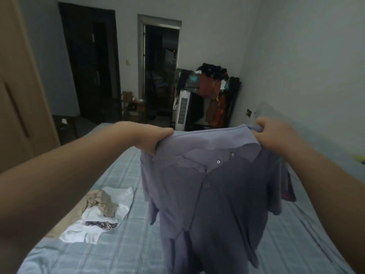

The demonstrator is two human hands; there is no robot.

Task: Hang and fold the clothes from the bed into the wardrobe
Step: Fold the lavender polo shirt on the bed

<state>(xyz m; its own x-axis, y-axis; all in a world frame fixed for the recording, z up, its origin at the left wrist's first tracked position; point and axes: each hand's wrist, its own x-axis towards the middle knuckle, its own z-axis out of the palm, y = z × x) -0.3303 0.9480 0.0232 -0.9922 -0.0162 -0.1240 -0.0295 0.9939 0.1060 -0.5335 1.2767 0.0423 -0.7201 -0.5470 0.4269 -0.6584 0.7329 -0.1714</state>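
Shirt: lilac polo shirt [213, 194] hangs upright over bed [122, 254]; collar up, hem down
Hands: left hand [153, 140] and right hand [276, 135] clamped on its shoulders

The polo shirt [213, 194] above the bed [122, 175] is soft, matt knitted cloth, with two small glossy buttons [218, 162]. The bed's sheet is matt checked woven cloth. On the bed lie crumpled white cloth [118, 194] and beige cloth [104, 204], both matt. Left of the bed, the wardrobe [17, 95] looks like smooth matt wood. Beyond the bed, a tower fan [182, 109] is smooth white plastic.
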